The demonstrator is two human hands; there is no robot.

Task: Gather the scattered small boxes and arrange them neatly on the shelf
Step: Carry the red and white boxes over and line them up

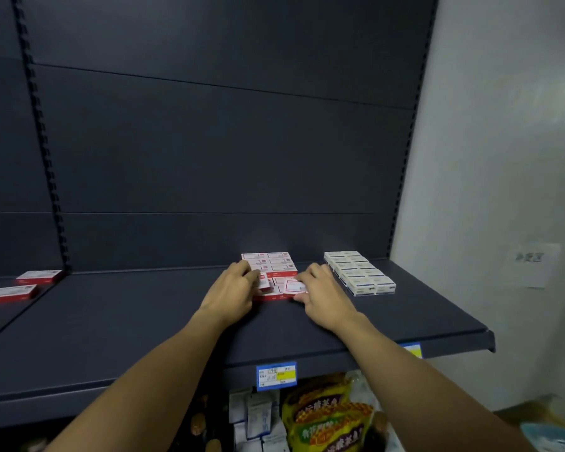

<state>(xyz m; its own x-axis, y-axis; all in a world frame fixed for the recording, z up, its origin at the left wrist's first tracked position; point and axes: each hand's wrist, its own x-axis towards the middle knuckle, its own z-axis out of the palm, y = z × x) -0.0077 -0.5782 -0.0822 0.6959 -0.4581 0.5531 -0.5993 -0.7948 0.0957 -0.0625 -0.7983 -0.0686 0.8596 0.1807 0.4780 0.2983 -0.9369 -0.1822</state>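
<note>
A group of small red-and-white boxes [272, 265] lies in rows at the back of the dark shelf [137, 321]. My left hand [232, 290] curls its fingers round one red-and-white box [263, 283] standing askew at the group's front left. My right hand [323, 296] pinches another red-and-white box [293, 286] lying flat at the front right. The front boxes of the group sit unevenly and are partly hidden by my fingers.
A tidy double row of white-and-blue boxes [359, 276] lies to the right. Two red-and-white boxes [23, 286] sit on the neighbouring shelf at far left. Price tags [276, 375] hang on the shelf's front edge; snack bags [327, 415] fill the shelf below. A wall [503, 158] bounds the right.
</note>
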